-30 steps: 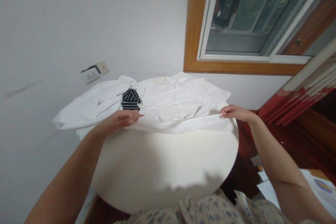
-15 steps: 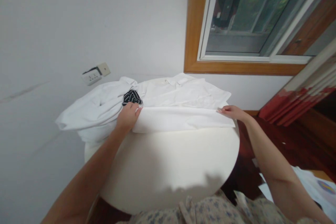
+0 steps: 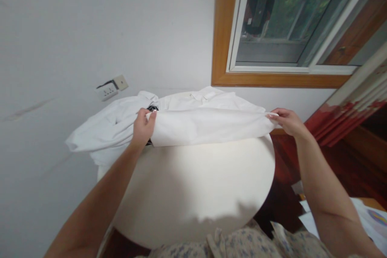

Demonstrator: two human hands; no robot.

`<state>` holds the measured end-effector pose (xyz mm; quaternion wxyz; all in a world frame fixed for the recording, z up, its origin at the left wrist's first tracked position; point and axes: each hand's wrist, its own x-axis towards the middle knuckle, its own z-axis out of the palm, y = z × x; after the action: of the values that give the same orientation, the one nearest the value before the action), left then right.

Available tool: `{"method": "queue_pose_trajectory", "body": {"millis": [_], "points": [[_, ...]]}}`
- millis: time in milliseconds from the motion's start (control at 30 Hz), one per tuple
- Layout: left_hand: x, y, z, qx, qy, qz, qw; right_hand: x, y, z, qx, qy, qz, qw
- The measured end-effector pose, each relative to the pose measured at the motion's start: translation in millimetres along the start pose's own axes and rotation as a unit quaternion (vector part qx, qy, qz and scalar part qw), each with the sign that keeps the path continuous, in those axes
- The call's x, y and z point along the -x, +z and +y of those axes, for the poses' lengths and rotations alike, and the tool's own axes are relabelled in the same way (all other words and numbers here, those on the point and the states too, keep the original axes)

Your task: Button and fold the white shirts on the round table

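Note:
A long strip of folded white cloth (image 3: pixel 208 127) stretches between my two hands, lifted at its far edge above the round white table (image 3: pixel 205 185). My left hand (image 3: pixel 144 125) pinches its left end, thumb on top. At the right end, my right hand (image 3: pixel 286 121) grips the corner between thumb and fingers. Behind the strip lies more white cloth (image 3: pixel 208 96) with a collar-like part. A bunched white garment (image 3: pixel 109 123) sits to the left, and a bit of black-and-white striped fabric (image 3: pixel 153 109) peeks out beside my left hand, mostly covered.
The table's far side stands near a white wall (image 3: pixel 121 28) with a power socket (image 3: pixel 107 90). A wood-framed window (image 3: pixel 222 48) is at the back right, beside a red and cream curtain (image 3: pixel 329 125). Papers (image 3: pixel 363 217) lie low at the right.
Both hands have raised the folded strip's far edge off the table. My right hand has moved right and up. The strip now covers more of the striped fabric and the cloth behind.

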<state>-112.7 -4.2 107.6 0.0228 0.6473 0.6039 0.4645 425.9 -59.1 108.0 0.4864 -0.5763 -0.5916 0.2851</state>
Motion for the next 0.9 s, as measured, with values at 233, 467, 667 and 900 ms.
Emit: {"method": "queue_pose_trajectory", "body": {"millis": [233, 467, 667, 900], "points": [[-6, 0.4, -2, 0.061, -0.039, -0.049, 0.996, 5, 18, 14, -0.104, 0.045, -0.019, 0.993], [23, -14.5, 19, 0.330, -0.100, -0.164, 0.924, 22, 22, 29, 0.017, 0.126, -0.181, 0.975], [47, -43.8, 3, 0.402, -0.035, -0.536, 0.742, 51, 0, 28, -0.133, 0.016, -0.261, 0.956], [58, -52.8, 3, 0.250, -0.045, -0.759, 0.599, 77, -14, 30, -0.168, 0.124, -0.499, 0.841]]}}
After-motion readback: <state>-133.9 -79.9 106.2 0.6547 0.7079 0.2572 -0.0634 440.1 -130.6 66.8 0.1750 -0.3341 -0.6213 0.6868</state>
